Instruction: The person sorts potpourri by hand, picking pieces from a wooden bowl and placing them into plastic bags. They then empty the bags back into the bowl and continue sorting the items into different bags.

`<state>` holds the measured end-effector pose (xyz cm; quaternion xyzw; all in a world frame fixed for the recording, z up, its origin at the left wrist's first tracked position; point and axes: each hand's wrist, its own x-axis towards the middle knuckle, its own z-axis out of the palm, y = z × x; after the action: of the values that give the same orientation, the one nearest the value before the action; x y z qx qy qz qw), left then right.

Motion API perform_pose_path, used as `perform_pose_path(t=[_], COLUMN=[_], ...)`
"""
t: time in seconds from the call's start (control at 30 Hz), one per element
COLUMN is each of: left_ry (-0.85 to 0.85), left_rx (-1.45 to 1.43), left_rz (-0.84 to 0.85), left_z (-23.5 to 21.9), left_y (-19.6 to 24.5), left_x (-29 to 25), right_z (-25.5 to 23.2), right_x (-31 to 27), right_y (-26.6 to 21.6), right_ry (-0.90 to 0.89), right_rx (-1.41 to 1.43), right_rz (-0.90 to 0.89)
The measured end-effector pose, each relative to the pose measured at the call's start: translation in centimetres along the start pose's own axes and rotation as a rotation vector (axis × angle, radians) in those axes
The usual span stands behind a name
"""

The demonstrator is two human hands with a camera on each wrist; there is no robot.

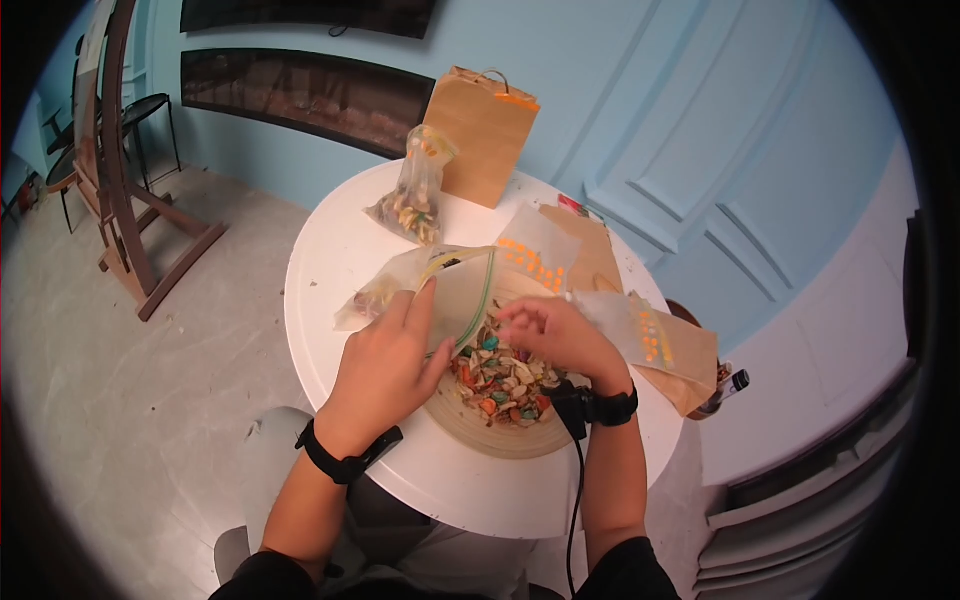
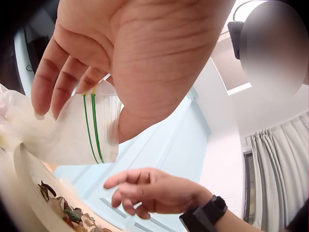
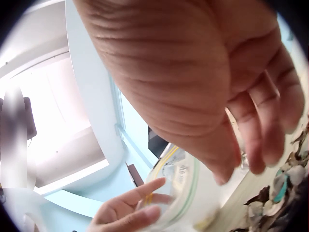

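A wide pale bowl (image 1: 490, 442) holds a heap of dried petals and chips (image 1: 513, 385) in beige, orange and teal. My left hand (image 1: 385, 355) holds a clear zip bag (image 1: 462, 295) at its mouth, over the bowl's far left side. In the left wrist view the thumb lies at the bag's green-striped rim, the other fingers along its far side. Over the heap hovers my right hand (image 1: 560, 335), just right of the bag's mouth. Its fingers (image 3: 251, 130) bend loosely in the right wrist view, with nothing plainly held.
On the round white table (image 1: 330, 250) a filled clear bag (image 1: 415, 195) stands before a brown paper bag (image 1: 490, 135). Orange-dotted pouches (image 1: 535, 245) and a flat brown paper bag (image 1: 680, 360) lie at the right. A wooden easel (image 1: 125, 190) stands at the left.
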<state>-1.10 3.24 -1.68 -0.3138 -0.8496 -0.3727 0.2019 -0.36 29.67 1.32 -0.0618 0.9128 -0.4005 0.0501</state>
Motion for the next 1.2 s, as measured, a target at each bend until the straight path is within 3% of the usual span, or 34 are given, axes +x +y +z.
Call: perform_pose_path(t=[0.17,0.27,0.4,0.6,0.9,1.0,1.1,1.2], left_ry=[0.054,0.045,0.065,0.053,0.029,0.022,0.026,0.031], left_rx=[-0.073,-0.111,-0.142,-0.171,-0.122,-0.121,-0.133,-0.147], left_rz=[-0.031,-0.060,-0.057,-0.085,-0.093,-0.086,-0.072,-0.061], left_z=[-0.5,-0.7,-0.5,-1.0,-2.5,-2.7,-2.5,-2.3], left_y=[-0.9,-1.0,-1.3,-2.3,-3.3,-3.4,-3.4,-3.2], left_x=[0.1,0.2,0.0,-0.6,-1.8,-1.9,-1.9,-1.9], right_z=[-0.1,0.5,0.7,1.4,1.8,1.8,2.6,2.4], right_x=[-2.5,-3.8,-4.1,-3.1,-3.4,-3.5,-3.8,-4.3], right_y=[0.8,-0.2,1.8,1.7,3.1,2.6,1.4,0.3], right_ry=[0.029,-0.040,-0.038,-0.063,0.135,0.142,0.183,0.078], right_rx=[-0.402,-0.644,-0.547,-0.402,-0.365,-0.170,-0.083,-0.254], right_rz=[0.157,0.281,0.131,0.273,0.093,0.222,0.159,0.211])
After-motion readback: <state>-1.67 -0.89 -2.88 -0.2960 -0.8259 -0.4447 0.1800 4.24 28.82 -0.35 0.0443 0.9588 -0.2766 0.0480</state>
